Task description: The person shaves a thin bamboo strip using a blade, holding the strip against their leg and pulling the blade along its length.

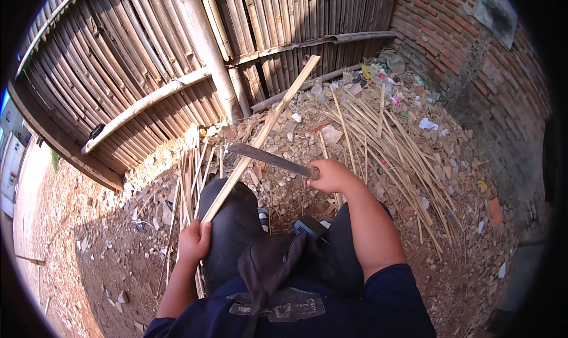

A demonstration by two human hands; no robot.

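My left hand (194,241) is closed round the near end of a long, pale bamboo strip (269,125). The strip slants up and away to the right, passing over my left thigh. In my right hand (331,176) is the handle of a machete (269,158), its long dark blade pointing left. The blade's far part meets or crosses the strip around its middle; whether it bites into the bamboo I cannot tell. Both of my knees are bent, with dark trousers (228,225) under the strip.
Many thin bamboo strips (408,160) lie heaped on the rubble at right. More strips (188,172) rest beside my left leg. A bamboo fence (142,48) stands ahead, meeting a brick wall (438,30) at right. Litter (390,80) gathers in the corner. A small dark device (309,227) sits between my legs.
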